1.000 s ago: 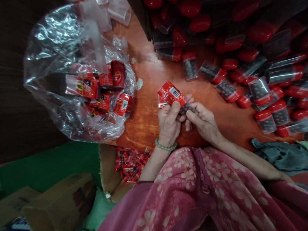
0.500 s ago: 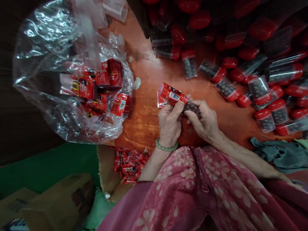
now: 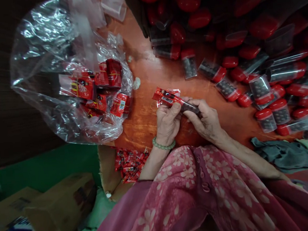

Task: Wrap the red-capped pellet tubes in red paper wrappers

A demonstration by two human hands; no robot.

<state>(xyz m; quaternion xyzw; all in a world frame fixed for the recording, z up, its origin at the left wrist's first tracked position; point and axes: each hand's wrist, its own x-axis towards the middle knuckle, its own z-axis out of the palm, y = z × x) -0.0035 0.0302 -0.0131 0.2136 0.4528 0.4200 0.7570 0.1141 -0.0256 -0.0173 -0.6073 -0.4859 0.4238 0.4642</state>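
My left hand (image 3: 167,125), with a green bead bracelet at the wrist, pinches a red printed sleeve (image 3: 166,97) bearing a barcode. The sleeve fits around one end of a small clear container (image 3: 191,107) of dark balls. My right hand (image 3: 206,120) is closed on the container's other end. Its cap end is hidden in the sleeve. Behind the sleeve, part of another red printed piece (image 3: 175,91) shows on the wooden table (image 3: 145,112). To the left, a clear plastic bag (image 3: 53,112) holds bundles of flat red sleeves (image 3: 85,85).
Many red-capped containers (image 3: 279,112) of dark balls lie at the right and back right. Below the table's left edge stands a cardboard box (image 3: 107,168) of red-wrapped pieces (image 3: 129,164). Dark cloth (image 3: 283,154) lies at the right. Clear empty containers (image 3: 114,5) lie at the back left.
The sleeve and container have tilted and turned between my hands, so the barcode side now faces more toward me. The red piece behind has come into view. Both hands keep their grip.
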